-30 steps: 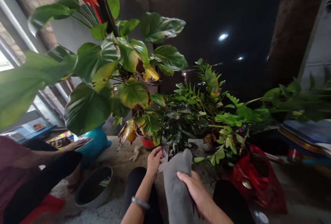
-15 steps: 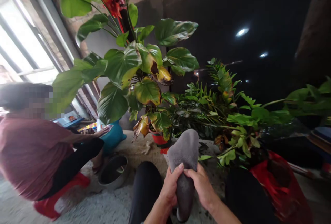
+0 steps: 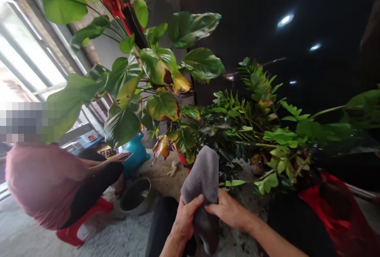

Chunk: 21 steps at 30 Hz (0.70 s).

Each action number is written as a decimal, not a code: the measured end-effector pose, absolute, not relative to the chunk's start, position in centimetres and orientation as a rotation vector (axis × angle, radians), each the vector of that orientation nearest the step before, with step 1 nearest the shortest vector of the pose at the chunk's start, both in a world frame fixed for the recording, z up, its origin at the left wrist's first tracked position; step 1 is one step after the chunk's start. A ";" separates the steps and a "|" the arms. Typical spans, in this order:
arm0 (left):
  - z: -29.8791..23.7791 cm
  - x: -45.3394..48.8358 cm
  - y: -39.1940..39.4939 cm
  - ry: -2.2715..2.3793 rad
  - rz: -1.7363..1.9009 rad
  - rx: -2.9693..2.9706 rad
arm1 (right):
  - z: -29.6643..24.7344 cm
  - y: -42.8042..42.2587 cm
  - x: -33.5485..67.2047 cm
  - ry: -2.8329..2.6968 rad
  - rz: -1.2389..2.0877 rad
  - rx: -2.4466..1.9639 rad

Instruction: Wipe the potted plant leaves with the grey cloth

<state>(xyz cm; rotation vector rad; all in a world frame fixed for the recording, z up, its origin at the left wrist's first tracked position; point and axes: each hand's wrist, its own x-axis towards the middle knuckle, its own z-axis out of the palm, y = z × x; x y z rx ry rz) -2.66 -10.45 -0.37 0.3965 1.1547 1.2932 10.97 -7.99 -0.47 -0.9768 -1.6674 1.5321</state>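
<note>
A grey sock [image 3: 205, 172], its broad end pointing up, is held out in front of me between my knees. Its lower part is darker and hangs below my fingers. My left hand [image 3: 186, 216] grips it from the left, the thumb pressed on its front. From the right, my right hand [image 3: 227, 209] closes on the same sock, thumb near the middle. The fingers behind the sock are hidden.
A person in a pink shirt [image 3: 47, 181] sits at left on a red stool [image 3: 75, 225]. Between us stands a round metal basin [image 3: 137, 195]. A large potted plant [image 3: 158, 67] and leafy plants [image 3: 237, 114] fill the area ahead. A red bag [image 3: 341, 217] lies at right.
The sock has tilted and shifted slightly left, with both my hands still on it. My view has swung a little, and the seated person's head is turned differently.
</note>
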 end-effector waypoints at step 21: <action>7.8 -5.9 1.5 1.215 1.710 0.559 | -3.7 1.0 14.0 -0.930 1.415 -1.091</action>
